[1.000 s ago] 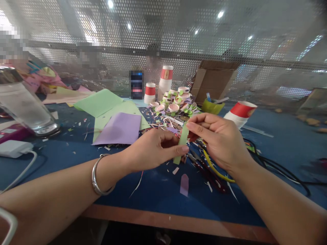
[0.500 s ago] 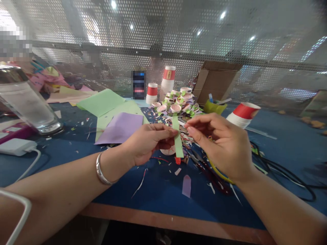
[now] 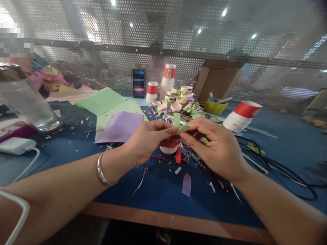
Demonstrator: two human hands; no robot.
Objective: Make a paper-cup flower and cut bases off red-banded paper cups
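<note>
Between my two hands is a light green paper strip (image 3: 176, 119), bent over so that its lower half points to the right. My left hand (image 3: 150, 137) pinches it near the bend, with thumb and fingers closed. The folded-over end is caught between the thumb and fingers of my right hand (image 3: 214, 146). Just below my left fingertips sits a small white paper cup piece (image 3: 168, 149) with red marks. Beneath my right hand lies a pair of scissors (image 3: 214, 180) with dark red handles, partly hidden. A purple paper piece (image 3: 186, 185) lies nearer the table edge.
Behind my hands is a pile of small decorated cup pieces (image 3: 178, 100). Green sheets (image 3: 102, 102) and a purple sheet (image 3: 121, 127) lie left. A glass bottle (image 3: 33, 105) leans far left; paper cups (image 3: 241, 115) and black cables (image 3: 281, 172) are right. Scraps litter the blue table.
My right hand has moved left and taken hold of the strip's free end. The strip, straight and hanging before, is now bent to the right. My left hand keeps its pinch.
</note>
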